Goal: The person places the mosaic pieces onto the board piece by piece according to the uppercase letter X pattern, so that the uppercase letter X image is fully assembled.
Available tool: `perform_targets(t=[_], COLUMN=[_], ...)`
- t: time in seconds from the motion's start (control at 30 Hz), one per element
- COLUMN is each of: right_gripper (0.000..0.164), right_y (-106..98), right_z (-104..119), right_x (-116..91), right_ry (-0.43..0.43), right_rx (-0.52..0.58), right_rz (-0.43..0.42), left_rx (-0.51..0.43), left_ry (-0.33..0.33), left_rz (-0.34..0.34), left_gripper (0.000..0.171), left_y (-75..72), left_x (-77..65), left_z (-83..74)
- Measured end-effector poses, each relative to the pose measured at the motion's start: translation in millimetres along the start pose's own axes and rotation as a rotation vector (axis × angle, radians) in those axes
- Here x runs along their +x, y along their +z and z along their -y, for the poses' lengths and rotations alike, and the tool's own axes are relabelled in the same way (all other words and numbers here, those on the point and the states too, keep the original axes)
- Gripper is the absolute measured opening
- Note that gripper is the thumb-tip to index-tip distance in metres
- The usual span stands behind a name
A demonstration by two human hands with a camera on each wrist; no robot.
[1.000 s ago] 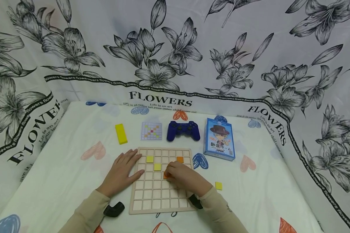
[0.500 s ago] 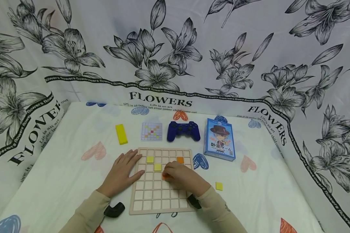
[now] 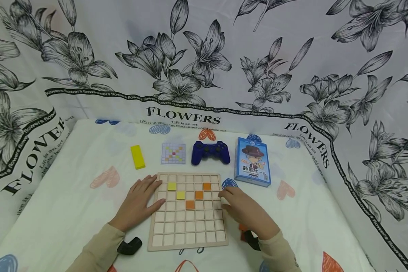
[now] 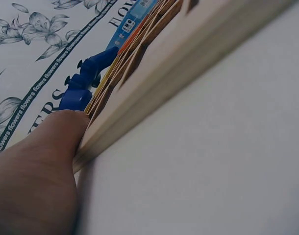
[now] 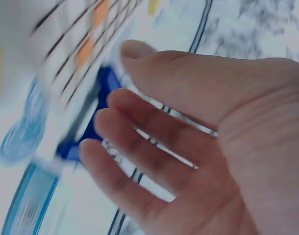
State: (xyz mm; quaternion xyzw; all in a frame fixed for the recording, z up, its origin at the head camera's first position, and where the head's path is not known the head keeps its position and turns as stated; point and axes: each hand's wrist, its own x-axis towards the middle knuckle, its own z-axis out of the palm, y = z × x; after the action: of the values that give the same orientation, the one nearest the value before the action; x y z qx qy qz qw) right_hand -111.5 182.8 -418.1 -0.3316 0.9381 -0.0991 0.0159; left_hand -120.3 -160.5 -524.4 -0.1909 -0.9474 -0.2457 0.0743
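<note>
A wooden grid board (image 3: 187, 247) lies flat in the head view. Two yellow tiles (image 3: 171, 186) and three orange tiles (image 3: 190, 204) sit in its squares, forming two slanting lines. My left hand (image 3: 136, 204) rests along the board's left edge with fingers spread; in the left wrist view the thumb side touches the wooden rim (image 4: 139, 112). Just off the board's right edge is my right hand (image 3: 246, 209). Its wrist view shows loosely bent fingers, apart from the thumb, holding nothing. Beside that wrist, orange pieces (image 3: 243, 227) on the cloth are partly covered.
Behind the board stand a yellow block (image 3: 138, 157), a printed pattern card (image 3: 173, 153), a blue game controller (image 3: 210, 153) and a blue card-game box (image 3: 252, 161). Black wrist-camera pieces show at both wrists. A flower-printed curtain (image 3: 204, 56) surrounds the white cloth.
My right hand has moved right, off the board, uncovering two orange tiles in the squares. It now hides the loose yellow tile on the cloth. The left hand stays on the board's edge.
</note>
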Motion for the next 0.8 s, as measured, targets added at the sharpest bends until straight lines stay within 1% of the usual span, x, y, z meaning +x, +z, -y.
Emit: perform_targets(t=[0.07,0.13,0.23,0.3,0.37,0.5,0.6,0.8], right_gripper=[0.027,0.026,0.024,0.024,0.024,0.027,0.027,0.026], right_y=[-3.4,-2.9,4.3,10.8,16.9,24.0,25.6,26.0], right_z=[-11.0,-21.6,-36.4,-43.9,-49.1,-53.6,-53.8,-52.3], right_x=[-16.0,-31.8,-51.7,-61.6,-68.7,-76.3,-75.5,-72.5], right_ry=[0.079,0.182,0.307,0.361,0.377,0.371,0.381,0.426], right_rx=[0.002,0.012,0.019,0.027,0.035,0.057,0.048,0.047], right_rz=[0.017,0.049,0.094,0.108,0.113,0.093,0.088,0.092], left_rx=[-0.002,-0.001,0.004,0.007,0.01,0.007,0.002,-0.003], left_ry=[0.002,0.004,0.006,0.008,0.012,0.02,0.019,0.009], left_rz=[0.002,0.005,0.002,-0.003,-0.009,-0.02,-0.023,-0.008], left_gripper=[0.068,0.069,0.068,0.068,0.068,0.067,0.067,0.068], left_y=[-0.4,-0.7,-0.9,-0.9,-0.5,0.7,0.5,0.0], left_x=[0.3,0.6,0.7,0.8,0.7,0.5,0.0,-0.6], left_z=[-0.7,-1.1,-1.5,-1.3,-0.8,-0.3,0.6,1.0])
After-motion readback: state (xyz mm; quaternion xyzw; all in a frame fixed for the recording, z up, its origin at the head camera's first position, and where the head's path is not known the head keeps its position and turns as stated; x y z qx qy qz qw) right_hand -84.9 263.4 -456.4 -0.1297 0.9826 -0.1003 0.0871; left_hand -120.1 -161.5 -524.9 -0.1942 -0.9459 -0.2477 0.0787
